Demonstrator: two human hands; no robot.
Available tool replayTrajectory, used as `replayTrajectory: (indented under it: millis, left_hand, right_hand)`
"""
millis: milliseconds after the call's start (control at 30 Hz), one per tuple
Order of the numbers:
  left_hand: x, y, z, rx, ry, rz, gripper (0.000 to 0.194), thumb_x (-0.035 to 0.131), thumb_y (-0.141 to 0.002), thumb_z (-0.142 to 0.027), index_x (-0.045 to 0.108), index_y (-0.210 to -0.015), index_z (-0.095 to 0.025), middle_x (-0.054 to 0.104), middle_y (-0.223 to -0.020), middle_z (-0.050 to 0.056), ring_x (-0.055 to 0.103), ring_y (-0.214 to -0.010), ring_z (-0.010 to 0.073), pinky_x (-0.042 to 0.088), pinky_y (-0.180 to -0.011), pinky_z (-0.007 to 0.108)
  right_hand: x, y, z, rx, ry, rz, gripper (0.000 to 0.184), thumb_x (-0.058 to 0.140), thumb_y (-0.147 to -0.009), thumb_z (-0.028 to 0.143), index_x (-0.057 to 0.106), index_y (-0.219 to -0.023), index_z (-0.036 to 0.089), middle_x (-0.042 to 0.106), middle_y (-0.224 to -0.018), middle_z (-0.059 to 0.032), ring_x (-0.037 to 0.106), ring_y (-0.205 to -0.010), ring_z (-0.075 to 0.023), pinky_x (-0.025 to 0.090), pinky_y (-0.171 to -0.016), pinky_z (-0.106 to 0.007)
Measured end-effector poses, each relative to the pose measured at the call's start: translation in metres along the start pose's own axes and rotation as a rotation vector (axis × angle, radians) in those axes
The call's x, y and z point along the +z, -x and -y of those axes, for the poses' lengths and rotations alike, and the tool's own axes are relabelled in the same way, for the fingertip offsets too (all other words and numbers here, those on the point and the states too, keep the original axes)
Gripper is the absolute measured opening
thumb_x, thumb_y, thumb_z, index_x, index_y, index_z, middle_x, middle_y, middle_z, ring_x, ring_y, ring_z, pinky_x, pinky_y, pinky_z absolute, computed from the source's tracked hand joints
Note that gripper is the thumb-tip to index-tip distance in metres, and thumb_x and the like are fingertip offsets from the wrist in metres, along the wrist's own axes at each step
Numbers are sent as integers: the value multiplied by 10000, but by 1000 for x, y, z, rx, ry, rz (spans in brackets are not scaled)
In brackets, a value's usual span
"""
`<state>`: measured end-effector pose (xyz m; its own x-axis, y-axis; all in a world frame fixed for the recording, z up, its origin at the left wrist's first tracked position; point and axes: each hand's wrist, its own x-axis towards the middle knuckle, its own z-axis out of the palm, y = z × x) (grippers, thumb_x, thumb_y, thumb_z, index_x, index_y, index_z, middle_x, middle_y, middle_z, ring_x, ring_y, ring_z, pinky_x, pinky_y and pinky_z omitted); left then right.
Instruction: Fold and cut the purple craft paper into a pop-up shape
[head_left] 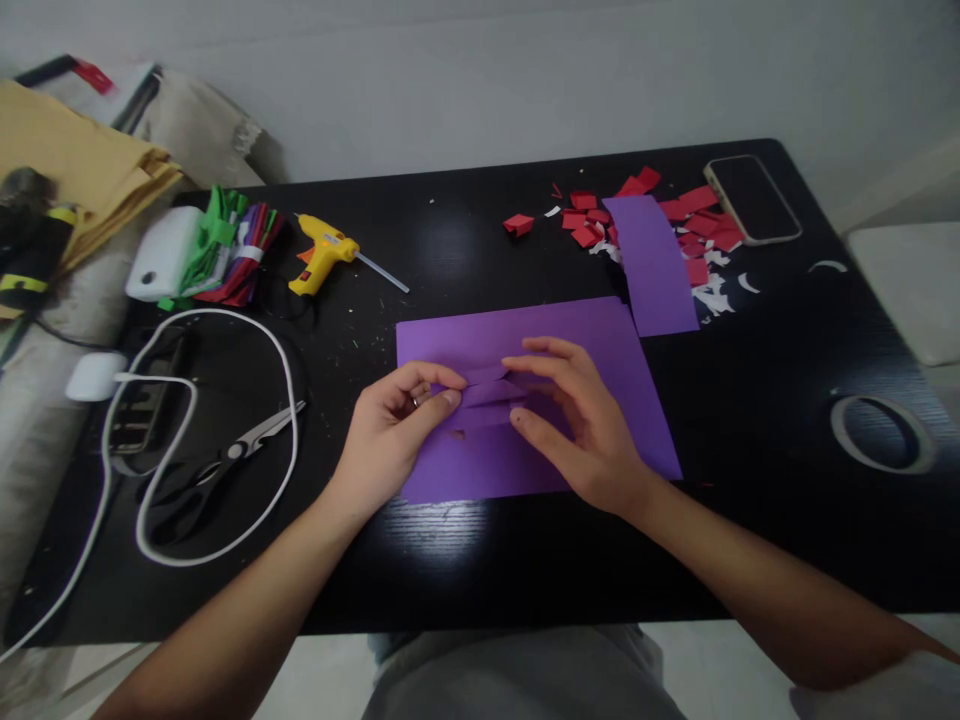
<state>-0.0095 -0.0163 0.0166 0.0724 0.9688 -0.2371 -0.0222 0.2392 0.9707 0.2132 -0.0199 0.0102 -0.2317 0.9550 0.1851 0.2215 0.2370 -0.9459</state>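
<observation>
Purple strip (486,393): over purple sheet (630,420), between my hands.
Left hand (388,422): pinching it!
Right hand (589,425): arched; gripping, I can't tell.

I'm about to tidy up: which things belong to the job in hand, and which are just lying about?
Apparently in the job:
small purple paper, pinched by the left hand, the right hand close beside it
purple sheet underneath

Apparently just lying about:
phone
glue gun
scissors
white cable
grey ring
white scraps

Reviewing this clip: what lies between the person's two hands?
In the head view, a small purple paper piece is between them, over the larger purple sheet.
</observation>
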Motion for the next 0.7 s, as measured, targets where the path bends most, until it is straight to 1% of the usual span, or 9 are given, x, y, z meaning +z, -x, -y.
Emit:
replayTrajectory:
  millis: [67, 100, 233, 333, 400, 467, 533, 600, 700]
  left_hand:
    - [0, -1, 1, -71, 106, 25, 122, 799, -865, -282, 783, -949, -195, 641, -722, -13, 586, -583, 96, 565, -567, 211]
    - [1, -2, 0, -103, 146, 38, 126, 806, -858, -275, 782, -947, -189, 663, -743, -6, 608, -594, 98, 575, -583, 214]
    - [4, -3, -4, -185, 249, 114, 155, 816, -842, -272, 772, -932, -154, 703, -789, 17, 659, -627, 115, 578, -630, 234]
    - [0, -3, -6, -122, 205, 186, 251, 708, -951, -407, 754, -983, -163, 668, -691, 8, 619, -568, 125, 502, -583, 245]
    - [-4, -1, -5, 39, 45, 164, 332, 612, -1013, -484, 757, -1031, -185, 590, -618, -20, 531, -539, 113, 432, -563, 245]
    - [-6, 0, -4, 233, -194, 80, 310, 662, -986, -478, 777, -1051, -197, 604, -709, -7, 534, -646, 124, 447, -645, 259]
    - [-6, 1, -4, 354, -381, 13, 268, 766, -917, -404, 786, -1094, -204, 681, -915, 29, 593, -820, 150, 488, -780, 280]
    - [-2, 2, -3, 363, -420, 13, 270, 796, -893, -338, 778, -1134, -217, 721, -1038, 38, 631, -872, 155, 523, -808, 286]
    - [5, 2, 1, 252, -258, 71, 177, 757, -926, -319, 772, -1065, -211, 724, -890, 3, 659, -719, 126, 591, -676, 259]
  right_hand:
    - [-1, 0, -1, -136, 110, 19, 534, 811, -878, 262, 646, -1384, 302, 542, -1545, -111, 519, -1459, -325, 506, -1179, -533]
    - [-2, 0, -1, -196, 152, 28, 533, 804, -881, 227, 646, -1384, 304, 570, -1537, -103, 529, -1458, -319, 485, -1201, -542]
    - [-1, -1, -4, -290, 178, -2, 296, 663, -981, 100, 753, -1203, 275, 784, -1250, -52, 743, -1184, -220, 593, -1077, -422]
    - [1, -2, -4, -179, 116, -76, 170, 732, -962, 144, 796, -1069, 259, 838, -1065, -17, 797, -993, -191, 644, -944, -347]
    - [2, -2, -3, -62, 64, -117, 126, 768, -940, 181, 805, -1032, 259, 843, -985, 0, 803, -899, -184, 658, -871, -329]
    - [4, -2, -2, 38, 2, -124, 94, 788, -920, 212, 808, -1002, 255, 838, -923, 9, 798, -828, -178, 660, -805, -316]
    - [5, -3, -2, 112, -66, -113, 67, 815, -890, 244, 810, -957, 249, 829, -883, 12, 792, -804, -180, 657, -762, -306]
    - [6, -5, -3, 181, -137, -92, 72, 841, -857, 268, 805, -914, 244, 823, -856, 13, 791, -800, -182, 654, -737, -297]
    - [7, -6, -5, 272, -239, -44, 105, 859, -830, 300, 791, -877, 236, 820, -836, 10, 793, -788, -184, 654, -725, -297]
